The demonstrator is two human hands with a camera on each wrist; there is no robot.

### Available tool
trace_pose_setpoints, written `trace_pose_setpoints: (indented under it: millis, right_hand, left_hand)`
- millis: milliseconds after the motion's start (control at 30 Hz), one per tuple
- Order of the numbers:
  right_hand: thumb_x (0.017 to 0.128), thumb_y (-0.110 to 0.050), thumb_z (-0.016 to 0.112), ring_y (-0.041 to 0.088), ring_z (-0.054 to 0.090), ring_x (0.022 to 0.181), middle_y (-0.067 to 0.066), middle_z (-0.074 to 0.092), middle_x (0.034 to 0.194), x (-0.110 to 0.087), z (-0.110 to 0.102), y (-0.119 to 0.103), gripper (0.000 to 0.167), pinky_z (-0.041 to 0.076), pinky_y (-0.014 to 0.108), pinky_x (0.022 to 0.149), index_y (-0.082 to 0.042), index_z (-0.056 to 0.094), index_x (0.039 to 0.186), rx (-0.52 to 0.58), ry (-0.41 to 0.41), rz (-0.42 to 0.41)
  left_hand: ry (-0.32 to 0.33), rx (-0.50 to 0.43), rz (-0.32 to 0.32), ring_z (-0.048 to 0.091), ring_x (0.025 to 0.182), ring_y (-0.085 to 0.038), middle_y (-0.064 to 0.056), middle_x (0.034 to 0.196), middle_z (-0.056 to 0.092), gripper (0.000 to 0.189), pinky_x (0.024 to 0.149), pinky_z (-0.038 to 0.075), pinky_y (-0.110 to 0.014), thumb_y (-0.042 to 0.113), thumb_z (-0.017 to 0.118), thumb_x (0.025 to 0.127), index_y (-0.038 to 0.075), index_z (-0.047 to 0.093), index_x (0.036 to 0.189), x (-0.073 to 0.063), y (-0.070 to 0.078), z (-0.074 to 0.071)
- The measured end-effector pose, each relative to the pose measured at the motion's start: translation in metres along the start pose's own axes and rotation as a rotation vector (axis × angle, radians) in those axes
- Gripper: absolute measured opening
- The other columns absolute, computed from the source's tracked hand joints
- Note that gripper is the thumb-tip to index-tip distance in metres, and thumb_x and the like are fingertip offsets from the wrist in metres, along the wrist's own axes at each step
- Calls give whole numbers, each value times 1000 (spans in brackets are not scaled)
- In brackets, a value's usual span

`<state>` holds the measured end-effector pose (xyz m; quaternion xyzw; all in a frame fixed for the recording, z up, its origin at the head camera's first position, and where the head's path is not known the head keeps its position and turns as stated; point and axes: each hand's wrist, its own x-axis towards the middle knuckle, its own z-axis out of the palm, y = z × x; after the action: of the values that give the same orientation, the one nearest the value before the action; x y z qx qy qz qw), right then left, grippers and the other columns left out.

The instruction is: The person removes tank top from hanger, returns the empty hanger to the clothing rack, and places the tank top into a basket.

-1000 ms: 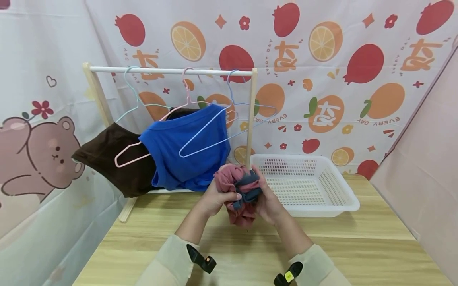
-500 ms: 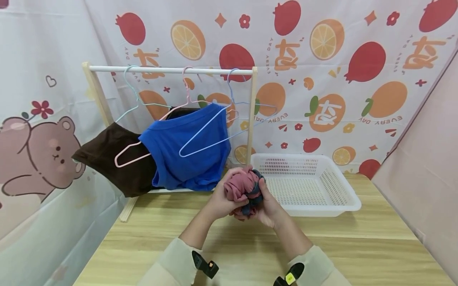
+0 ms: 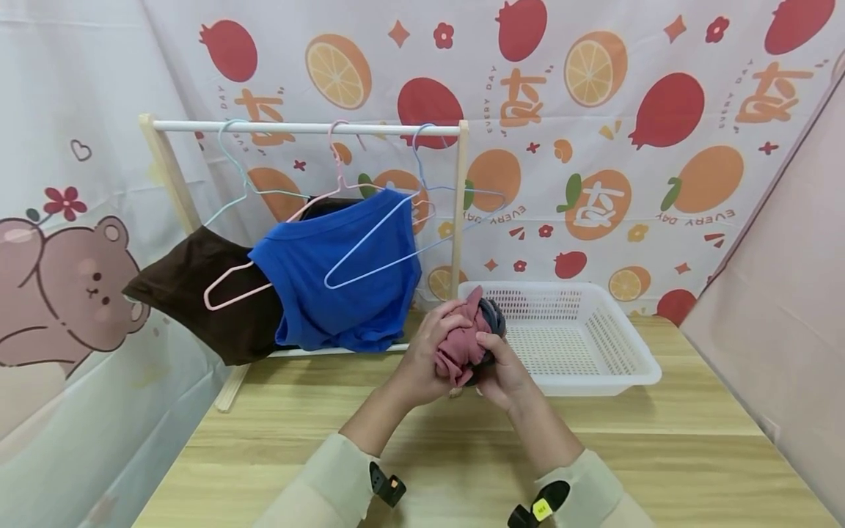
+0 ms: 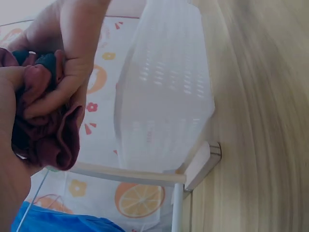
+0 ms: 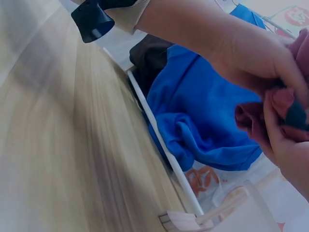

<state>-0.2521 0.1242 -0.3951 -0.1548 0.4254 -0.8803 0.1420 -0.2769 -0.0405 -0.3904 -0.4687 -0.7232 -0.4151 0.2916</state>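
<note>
Container: one white plastic basket (image 3: 623, 345), shallow and rectangular, with slotted walls and a mesh floor; upright on the wooden table (image 3: 667, 462), just right of the rack; the floor shows through to its perforations. The left wrist view gives its outer side and slots.

Held piece: one crumpled bundle of cloth, dusty-pink fabric (image 3: 455, 348) with dark blue-grey fabric (image 3: 493, 317) at its right side; raised above the table, before the basket's near left corner, outside its rim.

Left hand (image 3: 422, 363): fingers curled over the pink side of the bundle, gripping it.

Right hand (image 3: 507, 375): thumb laid across the bundle's front, gripping the right side.

Hanging support: one rack (image 3: 460, 213), pale wooden posts, white top bar, carrying three hangers. Green hanger (image 3: 245, 187), left, bearing a dark brown garment (image 3: 218, 293). Pink hanger (image 3: 340, 180), middle, bearing a blue garment (image 3: 343, 271), its left end protruding over the brown cloth. Light-blue hanger (image 3: 422, 180), right, partly in front of the blue garment.

Backing: fruit-printed curtain (image 3: 521, 257).
</note>
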Motion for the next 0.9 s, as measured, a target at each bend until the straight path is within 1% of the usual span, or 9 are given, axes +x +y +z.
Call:
trace_pose_setpoints:
  millis: [100,267,367,467,567,633,767,833,900]
  right_hand:
    - [88,-7,50,12,55,106,-5,58,118,4,-3,-3,37,48,28,93,-20,54,122,-18,49,-82]
    - [86,1,54,14,57,103,1,57,120,9,-14,-17,50,52,28,85,-19,49,132,-152,109,-158]
    - [84,1,59,15,58,102,3,57,118,12,-22,-30,52,53,29,83,-16,48,132,-263,185,-183]
    - [83,0,64,15,60,100,4,58,117,16,-34,-43,56,55,31,81,-16,47,133,-392,275,-180]
    - [83,-3,66,17,60,101,7,55,121,22,-48,-55,61,56,32,81,-16,44,138,-523,334,-147]
    - [82,-6,68,18,60,102,9,54,125,26,-59,-62,64,56,33,82,-18,44,141,-621,362,-109]
    - [82,-16,71,20,58,103,12,56,127,34,-77,-66,64,53,32,84,-21,48,141,-802,422,-13]
    - [83,-21,70,21,58,103,13,56,129,37,-85,-65,62,52,34,83,-21,47,141,-862,433,57]
    - [85,-27,69,24,58,107,14,55,132,40,-91,-62,63,53,39,84,-22,44,143,-886,423,127]
  left_hand:
    - [-24,27,-23,42,135,-31,-14,152,37,82,106,42,-48,8,88,61,15,46,131,0,-4,3]
    - [-81,43,-92,34,143,-33,-13,160,23,93,107,42,-49,10,89,65,19,37,143,2,-7,10]
    - [-140,23,-171,32,145,-34,-11,164,12,99,106,43,-48,14,88,70,23,30,150,6,-7,16]
    - [-220,-15,-280,29,146,-34,-7,166,1,107,107,42,-48,21,87,74,29,19,156,11,-6,23]
    - [-297,-41,-389,21,149,-33,-3,166,-6,111,110,37,-50,29,85,77,36,9,158,16,-8,31]
    - [-335,-27,-429,16,151,-30,-3,166,-5,111,112,34,-52,34,83,80,35,5,158,19,-11,38]
    - [-396,57,-470,12,152,-26,-5,166,5,105,115,28,-53,43,74,85,23,3,159,21,-18,51]
    - [-428,97,-507,10,152,-28,-8,165,10,103,117,24,-55,47,70,87,17,3,159,20,-20,57]
    - [-456,122,-558,8,152,-32,-10,165,11,102,118,19,-57,52,67,89,14,3,159,18,-21,62]
